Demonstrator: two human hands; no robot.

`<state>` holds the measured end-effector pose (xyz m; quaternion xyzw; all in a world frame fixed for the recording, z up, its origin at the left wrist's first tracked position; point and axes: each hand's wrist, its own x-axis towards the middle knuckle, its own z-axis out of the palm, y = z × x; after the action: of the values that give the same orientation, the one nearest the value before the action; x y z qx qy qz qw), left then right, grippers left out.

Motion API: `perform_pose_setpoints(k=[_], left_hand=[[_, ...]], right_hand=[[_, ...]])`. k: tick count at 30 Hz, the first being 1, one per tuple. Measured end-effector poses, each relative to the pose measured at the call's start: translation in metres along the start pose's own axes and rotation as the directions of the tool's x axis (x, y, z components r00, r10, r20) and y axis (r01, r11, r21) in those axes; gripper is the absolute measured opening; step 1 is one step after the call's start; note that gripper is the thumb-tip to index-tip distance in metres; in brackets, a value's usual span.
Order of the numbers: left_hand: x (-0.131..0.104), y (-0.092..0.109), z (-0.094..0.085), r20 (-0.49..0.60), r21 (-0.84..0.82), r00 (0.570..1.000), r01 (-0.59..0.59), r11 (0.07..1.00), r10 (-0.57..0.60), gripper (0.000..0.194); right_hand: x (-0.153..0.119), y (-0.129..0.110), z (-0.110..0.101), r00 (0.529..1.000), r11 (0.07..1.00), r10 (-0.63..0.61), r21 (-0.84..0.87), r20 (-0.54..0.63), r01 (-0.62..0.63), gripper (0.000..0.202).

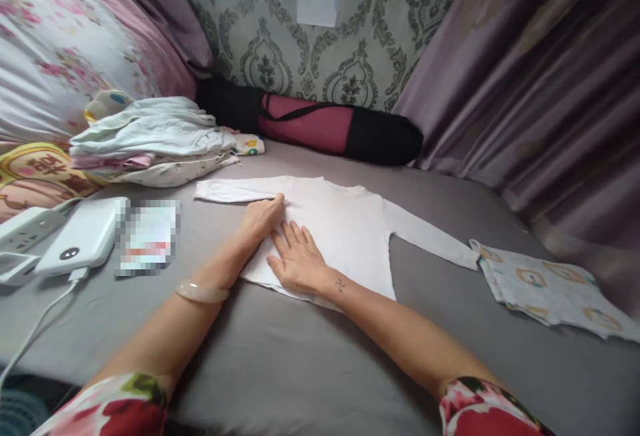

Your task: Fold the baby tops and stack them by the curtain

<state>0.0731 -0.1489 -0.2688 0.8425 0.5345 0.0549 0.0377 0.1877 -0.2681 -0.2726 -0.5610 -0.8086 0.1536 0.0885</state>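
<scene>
- While the right hand (299, 263) lay open on the white shirt (345, 236), palm down with fingers spread, any sideways push would likely have dragged the cloth into wrinkles.
- The left hand (265, 218) rested at the shirt's left side, just below the sleeve there, its fingers drawn together; whether they pinched fabric could not be told. If they did, a pull against the right hand's pressure might have skewed that side.
- Around the left forearm sat a pale bangle (201, 291), near the hem; a low reach could have let it catch the edge.
- The shirt lay spread on the grey sheet (280, 369), collar away from the person, sleeves out to both sides. One hand pushing without the other pressing could have slid it askew.
- The right cuff reached the patterned cloth (545, 286), touching or overlapping, it was unclear which; a careless swing of that sleeve might have shifted the cloth's corner.
- Off to the left, near a blurred flat item (149, 236), a white power bank (83, 236) had a cable (43, 319) plugged in; a wide sweep of the left arm could have tugged it.
- Beyond the left sleeve, the clothes pile (155, 133) looked loosely heaped, so a bump might have spilled it.
</scene>
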Motion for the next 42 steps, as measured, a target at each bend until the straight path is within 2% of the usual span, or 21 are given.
perform_pose_setpoints(k=[5, 8, 10, 12, 13, 14, 15, 17, 18, 20, 22, 24, 27, 32, 37, 40, 42], left_hand=[[-0.005, 0.001, 0.002, -0.026, 0.171, 0.999, -0.024, 0.985, 0.029, 0.036], [-0.009, 0.000, 0.003, -0.032, 0.214, 0.998, -0.040, 0.976, 0.048, 0.039], [-0.010, -0.003, 0.003, -0.029, 0.200, 0.998, -0.049, 0.979, 0.056, 0.040], [-0.012, -0.008, 0.000, -0.035, 0.170, 0.998, -0.052, 0.984, 0.059, 0.040], [-0.012, -0.010, -0.001, -0.060, 0.157, 0.997, -0.048, 0.986, 0.058, 0.040], [-0.013, -0.010, -0.003, -0.100, 0.143, 0.993, -0.042, 0.989, 0.057, 0.039], [-0.015, -0.010, -0.005, -0.145, 0.124, 0.987, -0.046, 0.991, 0.064, 0.037], [-0.018, -0.004, -0.006, -0.213, 0.057, 0.969, -0.116, 0.992, 0.126, 0.036], [-0.020, 0.001, -0.004, -0.213, 0.009, 0.959, -0.188, 0.982, 0.185, 0.037], [-0.025, 0.014, 0.002, -0.152, -0.091, 0.927, -0.358, 0.929, 0.343, 0.042], [-0.030, 0.026, 0.014, -0.061, -0.144, 0.887, -0.461, 0.876, 0.457, 0.050], [-0.036, 0.032, 0.025, -0.003, -0.131, 0.890, -0.453, 0.882, 0.456, 0.060], [-0.046, 0.025, 0.033, 0.026, -0.076, 0.901, -0.431, 0.899, 0.434, 0.068], [-0.058, -0.005, 0.024, 0.084, -0.064, 0.862, -0.495, 0.866, 0.499, 0.070], [-0.058, -0.026, 0.019, 0.122, -0.086, 0.841, -0.521, 0.850, 0.527, 0.069], [-0.057, -0.026, 0.017, 0.132, -0.082, 0.846, -0.511, 0.856, 0.517, 0.067], [-0.060, -0.015, 0.016, 0.098, -0.093, 0.837, -0.530, 0.843, 0.538, 0.057]], right_hand=[[-0.020, -0.008, -0.007, 0.969, 0.971, -0.238, 0.004, 0.070, 0.238, 0.052], [-0.040, -0.023, -0.008, 0.920, 0.927, -0.374, 0.033, 0.114, 0.373, 0.051], [-0.056, -0.032, -0.012, 0.872, 0.883, -0.469, 0.070, 0.140, 0.464, 0.049], [-0.071, -0.032, -0.021, 0.822, 0.834, -0.551, 0.136, 0.142, 0.535, 0.046], [-0.078, -0.028, -0.026, 0.818, 0.824, -0.563, 0.168, 0.121, 0.542, 0.045], [-0.084, -0.020, -0.032, 0.836, 0.833, -0.541, 0.189, 0.088, 0.519, 0.047], [-0.089, -0.007, -0.039, 0.879, 0.867, -0.474, 0.194, 0.044, 0.458, 0.048], [-0.093, 0.026, -0.049, 0.973, 0.961, -0.224, 0.155, -0.058, 0.230, 0.051], [-0.093, 0.046, -0.052, 0.992, 0.987, -0.077, 0.133, -0.101, 0.090, 0.051], [-0.091, 0.083, -0.054, 0.970, 0.983, 0.171, 0.094, -0.173, -0.157, 0.052], [-0.088, 0.110, -0.050, 0.935, 0.955, 0.296, 0.052, -0.193, -0.291, 0.058], [-0.089, 0.122, -0.044, 0.940, 0.951, 0.305, -0.008, -0.151, -0.310, 0.063], [-0.099, 0.118, -0.038, 0.964, 0.963, 0.255, -0.070, -0.073, -0.260, 0.066], [-0.125, 0.096, -0.042, 0.989, 0.990, 0.139, -0.035, 0.056, -0.138, 0.069], [-0.152, 0.081, -0.051, 0.988, 0.997, 0.030, 0.070, 0.153, -0.041, 0.062], [-0.161, 0.075, -0.057, 0.984, 0.991, 0.001, 0.129, 0.176, -0.024, 0.055], [-0.160, 0.070, -0.061, 0.983, 0.986, -0.017, 0.169, 0.184, -0.015, 0.052]])
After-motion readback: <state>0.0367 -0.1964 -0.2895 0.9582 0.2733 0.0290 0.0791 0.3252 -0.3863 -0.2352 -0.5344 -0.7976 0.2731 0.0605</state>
